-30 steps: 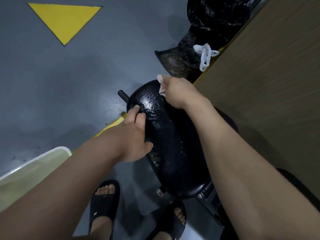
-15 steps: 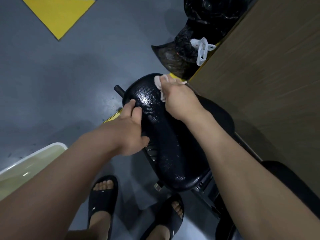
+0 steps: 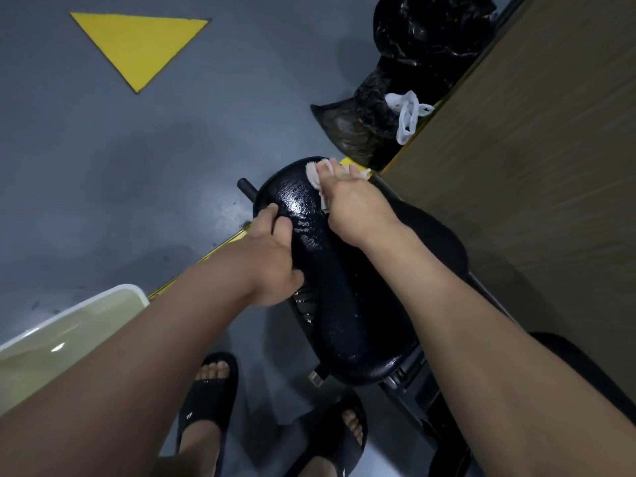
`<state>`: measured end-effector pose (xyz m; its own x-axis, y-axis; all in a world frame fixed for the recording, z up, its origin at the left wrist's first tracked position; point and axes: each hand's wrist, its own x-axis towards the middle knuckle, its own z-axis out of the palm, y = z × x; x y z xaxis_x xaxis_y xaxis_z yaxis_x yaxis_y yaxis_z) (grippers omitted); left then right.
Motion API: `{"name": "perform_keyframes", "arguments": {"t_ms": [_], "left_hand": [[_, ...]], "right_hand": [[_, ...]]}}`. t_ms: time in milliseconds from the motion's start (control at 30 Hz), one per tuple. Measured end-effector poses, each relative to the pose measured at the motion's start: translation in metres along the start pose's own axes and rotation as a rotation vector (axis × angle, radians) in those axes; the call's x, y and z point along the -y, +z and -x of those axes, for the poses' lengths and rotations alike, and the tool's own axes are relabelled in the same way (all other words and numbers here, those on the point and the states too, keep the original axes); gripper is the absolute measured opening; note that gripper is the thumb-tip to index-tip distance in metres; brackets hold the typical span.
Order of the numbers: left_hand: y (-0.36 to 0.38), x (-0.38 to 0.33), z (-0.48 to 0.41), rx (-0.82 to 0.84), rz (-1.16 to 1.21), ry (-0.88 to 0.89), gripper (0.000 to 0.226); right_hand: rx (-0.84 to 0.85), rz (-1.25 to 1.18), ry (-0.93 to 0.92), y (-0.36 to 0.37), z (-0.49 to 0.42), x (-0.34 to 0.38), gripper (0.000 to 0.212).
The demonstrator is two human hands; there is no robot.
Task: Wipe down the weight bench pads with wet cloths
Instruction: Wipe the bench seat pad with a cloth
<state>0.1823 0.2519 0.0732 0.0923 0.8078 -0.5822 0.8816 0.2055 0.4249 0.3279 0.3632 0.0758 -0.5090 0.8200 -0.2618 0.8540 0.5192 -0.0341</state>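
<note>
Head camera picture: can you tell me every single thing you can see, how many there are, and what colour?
bench pad: one, black, wet and shiny, in the middle
cloth: one, whitish, on the pad's far end
triangle: one, yellow, painted on the floor, top left
floor: grey, all around
black bags: a heap, count unclear, top right
white bag: one, lying on the black bags
tub: one, white rim, lower left
wooden panel: one, brown, right side
sandals: two, black, on the feet at the bottom
left hand: grips the pad's left edge
right hand: presses the cloth onto the pad
</note>
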Motion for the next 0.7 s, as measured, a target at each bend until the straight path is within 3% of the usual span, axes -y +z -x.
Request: {"name": "perform_keyframes", "arguments": {"t_ms": [133,300,600,700], "left_hand": [[-0.002,-0.008,0.0,-0.021,0.001,-0.038,0.074],[0.003,0.003,0.009,0.004,0.019,-0.017,0.093],[-0.014,0.01,0.017,0.0,0.025,0.046,0.082],[-0.021,0.012,0.016,-0.028,0.045,0.061,0.078]], "right_hand": [[0.034,-0.038,-0.045,0.008,0.029,-0.009,0.082],[-0.002,-0.137,-0.104,0.014,0.084,-0.026,0.056],[-0.342,-0.22,-0.031,-0.005,0.078,-0.029,0.025],[-0.408,-0.219,0.063,-0.015,0.049,-0.036,0.027]]}}
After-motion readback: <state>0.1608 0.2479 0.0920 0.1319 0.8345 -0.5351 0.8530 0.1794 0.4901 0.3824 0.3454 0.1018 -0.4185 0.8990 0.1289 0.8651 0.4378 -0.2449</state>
